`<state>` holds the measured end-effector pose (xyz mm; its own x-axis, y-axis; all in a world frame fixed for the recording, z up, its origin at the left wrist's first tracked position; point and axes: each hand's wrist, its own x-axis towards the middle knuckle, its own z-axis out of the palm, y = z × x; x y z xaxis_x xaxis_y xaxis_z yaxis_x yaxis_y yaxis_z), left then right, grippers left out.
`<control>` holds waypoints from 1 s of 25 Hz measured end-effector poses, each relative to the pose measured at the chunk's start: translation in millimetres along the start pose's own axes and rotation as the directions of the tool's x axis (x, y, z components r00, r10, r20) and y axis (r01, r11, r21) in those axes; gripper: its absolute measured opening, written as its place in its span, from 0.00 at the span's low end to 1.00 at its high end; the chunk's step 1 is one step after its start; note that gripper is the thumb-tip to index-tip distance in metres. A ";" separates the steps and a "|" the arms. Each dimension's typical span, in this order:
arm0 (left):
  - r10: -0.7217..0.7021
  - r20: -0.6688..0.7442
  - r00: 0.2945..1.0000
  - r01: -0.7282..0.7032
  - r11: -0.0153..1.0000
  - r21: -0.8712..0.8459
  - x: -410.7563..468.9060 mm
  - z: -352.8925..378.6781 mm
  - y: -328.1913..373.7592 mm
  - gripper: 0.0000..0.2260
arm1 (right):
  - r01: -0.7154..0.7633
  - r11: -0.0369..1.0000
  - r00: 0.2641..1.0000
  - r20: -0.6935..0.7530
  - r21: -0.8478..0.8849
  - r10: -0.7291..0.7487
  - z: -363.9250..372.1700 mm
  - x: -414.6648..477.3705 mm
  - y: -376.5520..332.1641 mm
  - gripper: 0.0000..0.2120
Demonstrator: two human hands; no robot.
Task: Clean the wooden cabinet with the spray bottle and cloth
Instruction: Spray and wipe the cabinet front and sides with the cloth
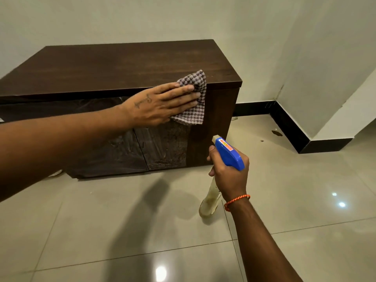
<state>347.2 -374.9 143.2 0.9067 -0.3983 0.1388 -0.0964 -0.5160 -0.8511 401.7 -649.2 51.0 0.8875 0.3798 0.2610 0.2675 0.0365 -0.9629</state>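
**Q:** Where are the task's things, and how are the hands set?

**A:** The wooden cabinet point(122, 66) stands on the tiled floor point(101, 220) against the far wall. The left hand point(160, 102), fingers straight and close together, presses the checked cloth point(195, 80) flat against the cabinet's front at its upper right corner. The cloth's top edge laps over the cabinet's top edge. The right hand point(230, 176) is curled round the neck of the spray bottle point(230, 153), near the cabinet's lower right corner. The nozzle points toward the front panel, and the bottle's body hangs tilted below the fist.

**Q:** How will each thing handle?

**A:** The cloth looks soft and light, and would likely bunch unless kept under a flat palm, as here. The bottle appears to be thin clear plastic, so probably light; its liquid level cannot be told. The neck under the blue head is the sound place to grip, with a finger free for the trigger. The cabinet is stiff and probably heavy, unlikely to shift under wiping. Its front shows a streaked film, possibly slippery.

**Q:** Is any writing legible?

**A:** A red-orange sticker point(224, 144) sits on the blue head, but its marks are too small to read. No brand shows.
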 end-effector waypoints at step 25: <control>0.309 0.316 0.897 -0.349 0.934 0.075 2.3 116.4 223.2 0.39 | -0.088 0.996 0.996 0.004 -0.009 0.088 12.0 -7.1 46.7 0.08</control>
<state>375.6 -402.7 -105.5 0.9131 -0.2776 -0.2985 -0.3752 -0.2862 -0.8816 403.5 -639.1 3.3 0.9062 0.3851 0.1748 0.1915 -0.0053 -0.9815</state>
